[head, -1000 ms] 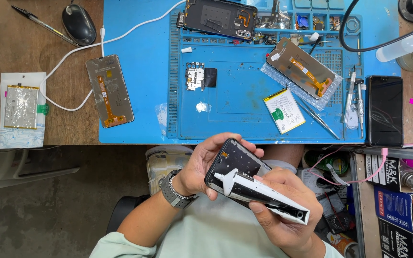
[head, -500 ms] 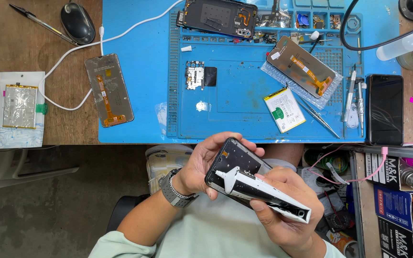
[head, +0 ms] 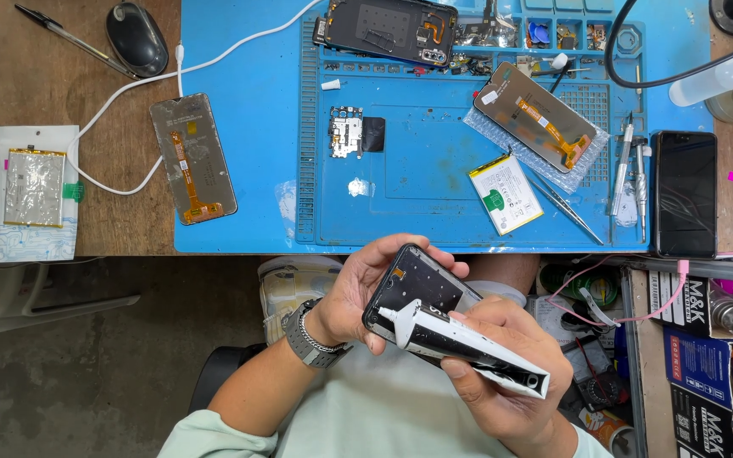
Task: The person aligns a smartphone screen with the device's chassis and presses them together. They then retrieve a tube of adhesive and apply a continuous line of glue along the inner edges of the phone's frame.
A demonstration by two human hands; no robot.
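Note:
My left hand (head: 358, 293) grips a dark phone frame (head: 417, 293) by its edges, held tilted over my lap below the desk edge. A white tube of glue (head: 468, 343) lies in my right hand (head: 511, 382), its nozzle resting on the lower left part of the frame. A metal watch sits on my left wrist (head: 311, 339).
The blue repair mat (head: 434, 195) carries an opened phone body (head: 388, 30), a small circuit board (head: 347, 133), a screen panel on bubble wrap (head: 536, 123), a battery (head: 505, 193), tweezers and screwdrivers (head: 629, 170). Another screen panel (head: 193, 159), a black phone (head: 685, 193), a mouse (head: 136, 38) and a foil battery (head: 34, 188) lie around.
The frame and tube stay almost still in my hands; the tube's nozzle has crept slightly along the frame.

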